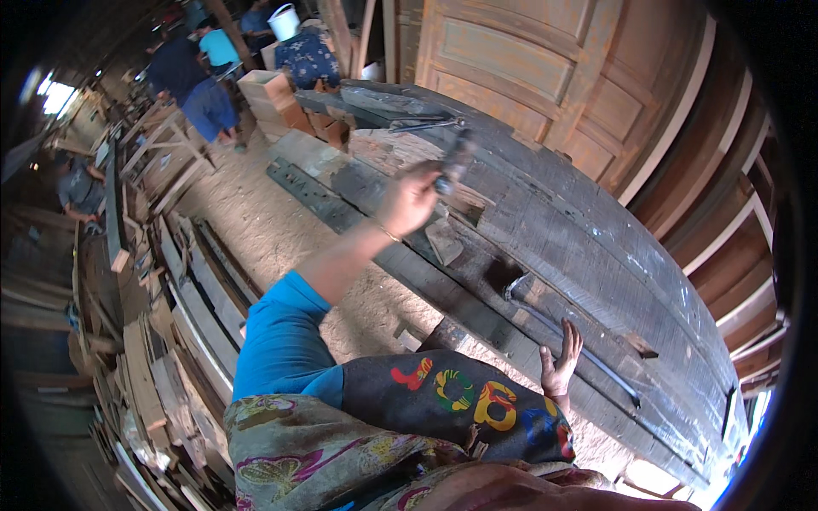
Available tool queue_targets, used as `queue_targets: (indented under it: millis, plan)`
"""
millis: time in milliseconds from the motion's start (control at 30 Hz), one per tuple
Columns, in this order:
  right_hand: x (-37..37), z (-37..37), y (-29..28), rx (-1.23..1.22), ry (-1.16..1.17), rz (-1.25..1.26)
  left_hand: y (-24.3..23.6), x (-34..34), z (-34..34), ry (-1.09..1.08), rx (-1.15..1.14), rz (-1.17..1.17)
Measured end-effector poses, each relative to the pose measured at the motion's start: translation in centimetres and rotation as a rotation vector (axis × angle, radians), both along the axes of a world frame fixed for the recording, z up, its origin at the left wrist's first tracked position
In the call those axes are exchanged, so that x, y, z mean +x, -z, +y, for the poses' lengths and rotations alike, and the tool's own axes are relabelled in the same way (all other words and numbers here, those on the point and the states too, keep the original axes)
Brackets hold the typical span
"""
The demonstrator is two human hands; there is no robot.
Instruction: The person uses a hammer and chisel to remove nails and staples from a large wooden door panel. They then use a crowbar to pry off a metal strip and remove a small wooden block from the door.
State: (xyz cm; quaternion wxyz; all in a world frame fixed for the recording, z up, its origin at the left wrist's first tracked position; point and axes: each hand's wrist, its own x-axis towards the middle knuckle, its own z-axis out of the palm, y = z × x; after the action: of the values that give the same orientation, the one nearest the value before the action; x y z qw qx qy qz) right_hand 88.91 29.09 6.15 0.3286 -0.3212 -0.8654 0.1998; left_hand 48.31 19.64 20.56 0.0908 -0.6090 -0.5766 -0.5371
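My left hand (407, 201) is raised over the dark plank workbench (579, 230), its fingers closed round a short dark tool (458, 160). Motion blurs that tool, so I cannot make out its kind. At the bench's near edge my right hand (560, 358) is open with fingers spread and nothing in it. Beside it a long metal bar (573, 337) with a bent end lies slantwise along the bench. A small wood block (443, 241) sits below my left hand. Farther off, a slim metal tool (426, 125) rests on the benchtop.
Carved panelled doors (511, 60) lean behind the bench, with wooden frames (724, 153) stacked at the right. Loose boards (183, 298) crowd the left floor. Wooden boxes (268, 98) stand beyond the bench. Several people are farther back, one in blue shorts (209, 106).
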Motion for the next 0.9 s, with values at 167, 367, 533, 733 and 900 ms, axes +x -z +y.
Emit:
queue_targets:
  millis: [167, 367, 533, 733, 900]
  plan:
    - [-2.9, -0.6, -11.7, 0.138, -0.214, 0.142, -3.8, 14.8, 1.2, 0.325, 0.216, -0.367]
    - [0.9, -0.7, -11.9, 0.116, -0.177, 0.135, -0.1, 26.9, -0.8, 0.785, 0.025, -0.935]
    - [14.6, -1.3, -6.1, -0.181, 0.133, -0.081, 6.6, 25.6, -1.8, 0.517, -0.791, -0.585]
    - [32.0, 3.8, -3.4, -0.445, 0.592, -0.729, 12.8, 24.3, -5.6, 0.158, -0.938, -0.914]
    - [36.6, 7.6, -5.0, -0.413, 0.567, -0.729, 11.8, 28.1, -2.9, 0.069, -0.833, -0.937]
